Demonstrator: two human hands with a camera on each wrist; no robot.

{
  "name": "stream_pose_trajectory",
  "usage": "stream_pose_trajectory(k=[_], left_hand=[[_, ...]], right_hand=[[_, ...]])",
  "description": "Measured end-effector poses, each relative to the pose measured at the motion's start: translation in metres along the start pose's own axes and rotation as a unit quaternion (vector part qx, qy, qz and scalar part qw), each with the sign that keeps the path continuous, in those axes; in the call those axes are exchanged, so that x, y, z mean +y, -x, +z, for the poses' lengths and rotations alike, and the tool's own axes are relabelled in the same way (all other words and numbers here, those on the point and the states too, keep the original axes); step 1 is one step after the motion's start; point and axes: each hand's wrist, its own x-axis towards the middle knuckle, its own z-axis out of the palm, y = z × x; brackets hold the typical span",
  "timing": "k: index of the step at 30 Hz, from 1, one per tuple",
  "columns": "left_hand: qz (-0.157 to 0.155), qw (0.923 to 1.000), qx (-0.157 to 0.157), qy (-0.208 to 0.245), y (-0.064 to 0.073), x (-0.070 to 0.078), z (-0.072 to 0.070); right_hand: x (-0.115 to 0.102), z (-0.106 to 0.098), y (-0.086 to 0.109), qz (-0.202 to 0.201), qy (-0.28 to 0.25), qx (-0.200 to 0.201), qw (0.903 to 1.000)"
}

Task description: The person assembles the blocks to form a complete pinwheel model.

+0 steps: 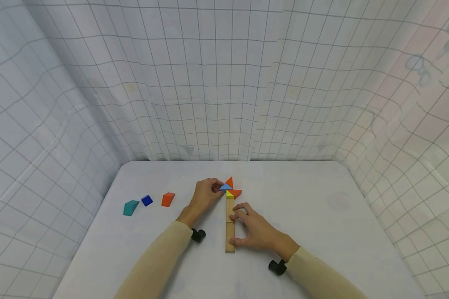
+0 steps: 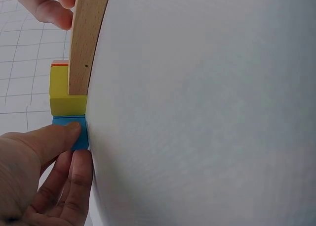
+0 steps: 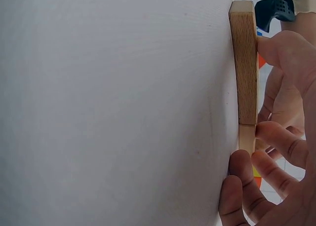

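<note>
My left hand (image 1: 205,194) pinches a blue triangular block (image 2: 81,132), its thumb on one face and fingers against another. Right beside that block is a yellow block (image 2: 68,106), joined in a pinwheel-like cluster by an orange-red triangle (image 1: 230,182) and an orange-red block (image 1: 236,193). Below the yellow block, two wooden bars run end to end toward me, an upper bar (image 1: 230,206) and a lower bar (image 3: 244,67). My right hand (image 1: 261,233) touches them from the right with spread fingers, thumb on the lower bar and index finger near the joint.
To the left on the white table (image 1: 314,207) lie a teal block (image 1: 130,207), a dark blue cube (image 1: 147,200) and an orange-red block (image 1: 168,199). White grid-patterned curtains (image 1: 232,83) surround the table at the back and sides.
</note>
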Motion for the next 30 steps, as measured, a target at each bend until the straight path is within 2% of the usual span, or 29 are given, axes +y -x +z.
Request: stream_pose_trajectory(k=[1,8,17,23,30], left_hand=[[-0.006,1.0,-0.002,0.004,0.002,0.005,-0.002],[-0.026,0.9996,-0.007,0.002,0.005,0.011,-0.003],[-0.027,0.9995,-0.015,-0.001,0.007,0.011,-0.006],[-0.009,0.9995,-0.01,-0.028,0.014,0.011,-0.019],[-0.022,0.9967,-0.005,-0.078,0.03,0.001,-0.04]], right_hand=[[0.0,0.0,0.0,0.0,0.0,0.0,1.0],[-0.001,0.0,0.001,0.003,-0.005,0.001,1.0],[0.0,0.001,0.002,0.008,-0.006,0.0,1.0],[-0.001,-0.001,0.003,0.008,-0.004,0.002,1.0],[0.0,0.001,0.0,0.005,-0.004,0.0,1.0]])
